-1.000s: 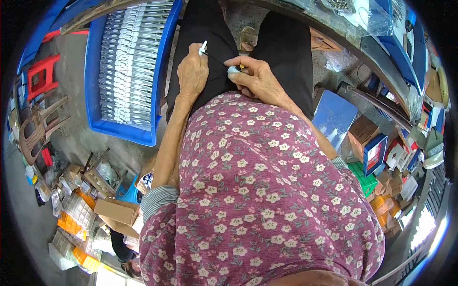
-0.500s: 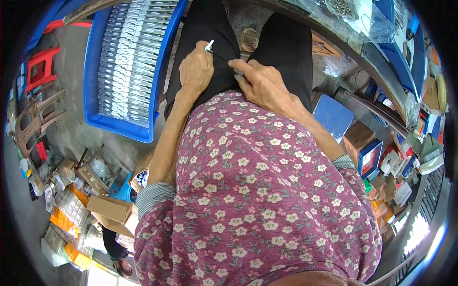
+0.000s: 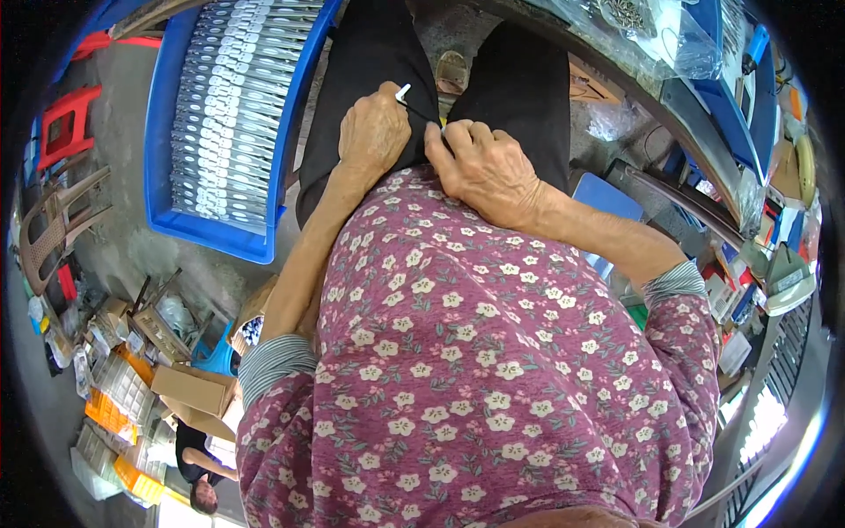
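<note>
Over my lap, my left hand (image 3: 374, 134) is closed with a small white piece (image 3: 402, 93) sticking out past its fingertips. A thin dark strip or cord seems to run from that piece toward my right hand, faint against my black trousers (image 3: 370, 53). My right hand (image 3: 486, 167) is curled beside it, its fingertips close to a tiny yellow bit (image 3: 443, 122). What the right fingers hold is hidden beneath them. To the left of my leg, a blue tray (image 3: 211, 240) holds rows of slim metal pieces with white oval parts (image 3: 220, 132).
A worktable edge (image 3: 607, 55) curves across the far right, bearing a plastic bag of small metal parts (image 3: 625, 13). At left are a red stool (image 3: 66, 128) and a brown chair (image 3: 44, 233). A cardboard box (image 3: 194, 392) and another person (image 3: 201, 466) are at lower left.
My right hand has turned knuckles-up, its elbow swinging outward. My left hand has shifted slightly right, and the white piece has tilted. The view has moved a little.
</note>
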Available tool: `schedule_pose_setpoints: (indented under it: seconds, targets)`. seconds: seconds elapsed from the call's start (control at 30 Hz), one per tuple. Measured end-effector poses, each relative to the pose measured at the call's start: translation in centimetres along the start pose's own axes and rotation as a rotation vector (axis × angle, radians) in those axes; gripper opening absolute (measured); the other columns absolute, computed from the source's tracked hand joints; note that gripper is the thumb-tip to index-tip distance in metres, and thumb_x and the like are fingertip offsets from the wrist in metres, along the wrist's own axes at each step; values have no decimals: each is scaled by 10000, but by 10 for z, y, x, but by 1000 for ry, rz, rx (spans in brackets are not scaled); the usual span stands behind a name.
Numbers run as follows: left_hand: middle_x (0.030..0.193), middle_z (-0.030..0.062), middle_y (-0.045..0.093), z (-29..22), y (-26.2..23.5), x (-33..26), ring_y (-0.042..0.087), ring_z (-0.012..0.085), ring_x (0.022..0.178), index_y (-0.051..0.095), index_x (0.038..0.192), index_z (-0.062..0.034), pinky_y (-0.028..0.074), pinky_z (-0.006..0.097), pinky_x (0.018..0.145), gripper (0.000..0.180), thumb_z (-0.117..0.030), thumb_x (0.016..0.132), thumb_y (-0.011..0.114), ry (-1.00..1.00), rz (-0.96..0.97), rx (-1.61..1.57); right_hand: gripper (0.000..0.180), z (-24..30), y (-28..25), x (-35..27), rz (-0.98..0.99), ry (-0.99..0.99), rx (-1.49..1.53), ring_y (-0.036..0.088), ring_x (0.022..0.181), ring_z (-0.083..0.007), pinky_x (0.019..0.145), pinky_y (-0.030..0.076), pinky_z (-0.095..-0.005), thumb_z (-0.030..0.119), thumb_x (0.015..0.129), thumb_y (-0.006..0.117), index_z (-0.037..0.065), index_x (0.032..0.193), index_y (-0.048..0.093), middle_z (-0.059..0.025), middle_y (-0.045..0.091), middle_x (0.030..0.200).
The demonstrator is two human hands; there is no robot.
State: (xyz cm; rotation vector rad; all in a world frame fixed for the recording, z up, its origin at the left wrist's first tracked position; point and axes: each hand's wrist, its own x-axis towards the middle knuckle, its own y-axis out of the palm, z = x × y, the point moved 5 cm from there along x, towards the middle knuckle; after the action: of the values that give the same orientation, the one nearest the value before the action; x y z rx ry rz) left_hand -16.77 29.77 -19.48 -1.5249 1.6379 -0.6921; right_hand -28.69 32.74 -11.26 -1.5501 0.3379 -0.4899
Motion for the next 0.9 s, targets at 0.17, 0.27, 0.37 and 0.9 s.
schedule_pose_setpoints:
  seconds: [0.17,0.27,0.37,0.9]
  targets:
    - [695,231,597,1,3,-5,597,384,632,561,788,21,489,440,569,118,-68,777,484,89,-96,-47,302,-2,8,0,125,62,149,607,647,-230,447,506,-282,54,702,566,-118,949,547,-195,559,723]
    - [712,218,603,0,6,-4,599,373,627,563,791,17,490,432,562,113,-69,775,491,113,-102,-24,277,-6,9,3,186,145,299,626,622,-283,455,514,-318,50,722,558,-119,940,539,-226,562,719]
    - [722,204,605,1,9,-5,600,368,631,560,793,11,491,426,562,104,-71,773,499,97,-106,-9,256,-9,12,4,282,258,430,627,609,-328,472,516,-351,36,715,557,-109,925,535,-257,560,715]
    - [760,171,614,3,12,-2,611,346,609,563,842,-18,500,407,531,115,-101,786,506,91,-153,71,351,-28,46,-16,190,1418,2084,458,479,-93,337,295,-214,13,763,593,-18,1104,516,-79,510,664]
